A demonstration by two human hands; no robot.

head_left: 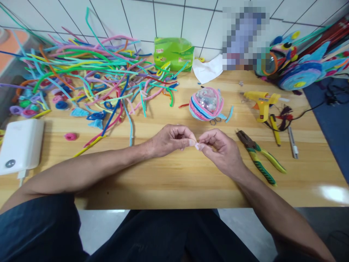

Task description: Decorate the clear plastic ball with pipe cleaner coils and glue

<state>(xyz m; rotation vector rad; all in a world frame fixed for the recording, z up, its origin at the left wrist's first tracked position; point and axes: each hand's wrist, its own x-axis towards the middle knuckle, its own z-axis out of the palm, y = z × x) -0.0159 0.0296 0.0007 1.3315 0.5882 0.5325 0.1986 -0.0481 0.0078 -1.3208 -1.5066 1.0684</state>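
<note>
My left hand and my right hand meet over the middle of the wooden table, fingertips pinched together. Between them sits a small pale pink piece, probably a bit of pipe cleaner; most of it is hidden by the fingers. Both hands are closed on it. Just beyond the hands lies a ball wrapped in pink and blue pipe cleaners, with small scissors beside it.
A big heap of coloured pipe cleaners covers the far left. Green-yellow pliers, a yellow glue gun, a pen and a cutter lie right. A white box sits left, a green packet at the back.
</note>
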